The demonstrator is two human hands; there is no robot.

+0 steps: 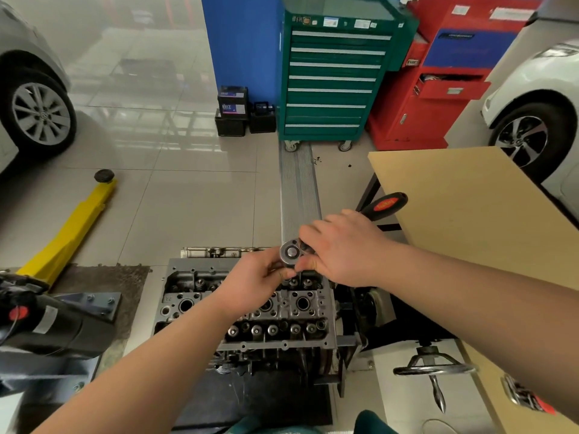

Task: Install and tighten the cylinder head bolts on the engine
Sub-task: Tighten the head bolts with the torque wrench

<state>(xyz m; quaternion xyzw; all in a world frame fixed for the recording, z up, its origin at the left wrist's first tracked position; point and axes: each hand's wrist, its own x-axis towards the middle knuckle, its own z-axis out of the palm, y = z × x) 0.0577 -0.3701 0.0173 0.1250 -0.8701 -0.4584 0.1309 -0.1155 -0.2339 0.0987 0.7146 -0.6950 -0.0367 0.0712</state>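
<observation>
Right hand [341,249] grips the ratchet [369,216] just above the head's [250,308] far edge, left hand [253,283] pinches under its round end. Can't see any bolts from here.

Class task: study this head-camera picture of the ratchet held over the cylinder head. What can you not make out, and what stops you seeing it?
1. Head view: the socket under the ratchet head, and any bolt it sits on, hidden by the left hand and right hand.
2. Part of the cylinder head top, covered by the left forearm.
3. The ratchet's shank, under the right hand.
4. The lettering on its handle: too small.
5. The far background: hazy.
</observation>
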